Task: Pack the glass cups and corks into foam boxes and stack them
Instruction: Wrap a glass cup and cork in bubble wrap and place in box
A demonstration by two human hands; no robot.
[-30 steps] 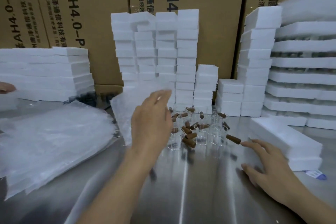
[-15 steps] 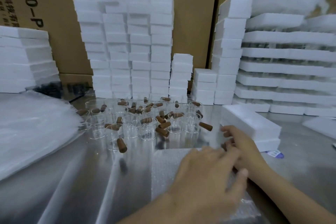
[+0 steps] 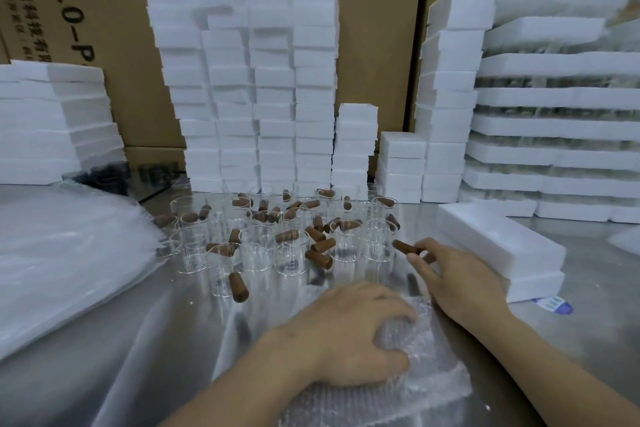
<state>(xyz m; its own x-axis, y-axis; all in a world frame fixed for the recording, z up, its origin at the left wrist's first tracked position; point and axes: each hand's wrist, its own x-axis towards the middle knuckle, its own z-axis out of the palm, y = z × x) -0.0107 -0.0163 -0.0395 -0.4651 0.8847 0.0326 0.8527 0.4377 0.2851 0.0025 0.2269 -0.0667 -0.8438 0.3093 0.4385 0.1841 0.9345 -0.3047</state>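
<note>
Steel table top (image 3: 145, 350), shiny, seen from the head camera. Left hand (image 3: 349, 333) lies palm down on a bubble-wrap sheet (image 3: 398, 388) near the front edge, fingers spread and slightly curled, pressing the sheet, gripping nothing. Right hand (image 3: 453, 282) reaches forward just right of it, fingertips pinched on a brown cork (image 3: 403, 247) at the right edge of the cup cluster; cork points left and slightly up. Glass cups (image 3: 258, 248) stand upright in a loose group mid-table, beyond both hands. More corks (image 3: 318, 246) are scattered among them, some lying across cup rims, some on the table; one cork (image 3: 239, 287) sits alone in front of the group. Two closed foam boxes (image 3: 498, 243), one on the other, sit right of the cups, near the right hand. Tall foam box stacks (image 3: 256, 87) line the back, against cardboard cartons (image 3: 377, 28). Pile of plastic bags (image 3: 65, 253) on the left. Small blue label (image 3: 553, 303) on the table beside the two stacked boxes.
</note>
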